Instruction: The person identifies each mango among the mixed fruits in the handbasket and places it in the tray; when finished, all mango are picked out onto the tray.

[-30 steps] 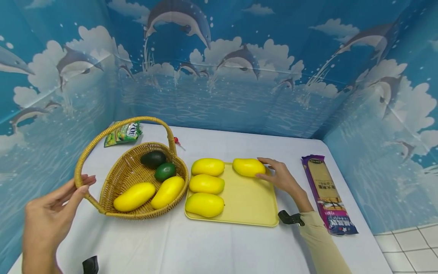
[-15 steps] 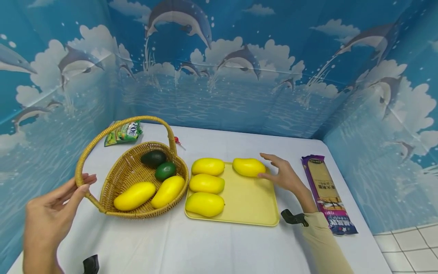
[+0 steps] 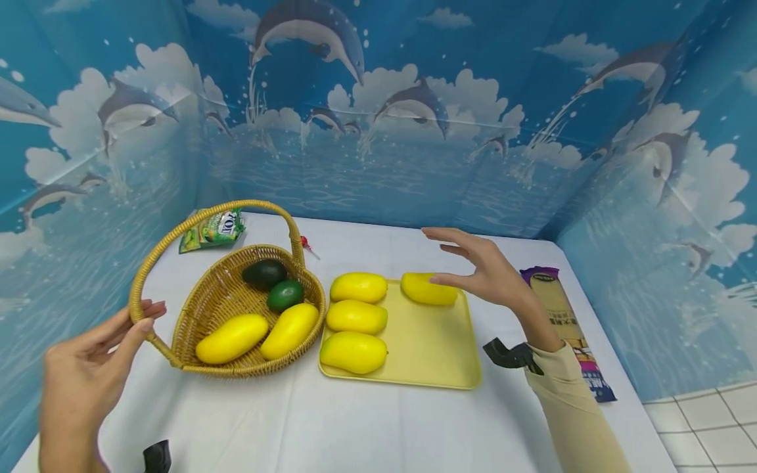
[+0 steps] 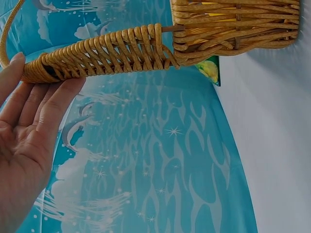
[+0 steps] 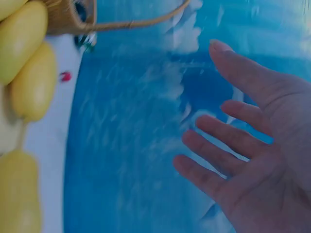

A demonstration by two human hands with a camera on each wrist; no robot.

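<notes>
My left hand pinches the wrapped handle of a wicker basket between thumb and fingers; the left wrist view shows the thumb on one side of the handle. Inside the basket lie two yellow mangoes and two dark green avocados. A yellow tray to its right bears a column of three mangoes at its left side and a single mango at its back right. Over that single mango hovers my right hand, fingers spread and holding nothing.
Behind the basket lies a green snack bag, with a red lollipop near the handle's far foot. A purple pasta packet lies right of the tray, partly under my right arm in view. Dolphin-print curtains enclose the table.
My right hand has drawn off the back-right mango and risen above it, with fingers straighter. The left hand and the basket have stayed in place.
</notes>
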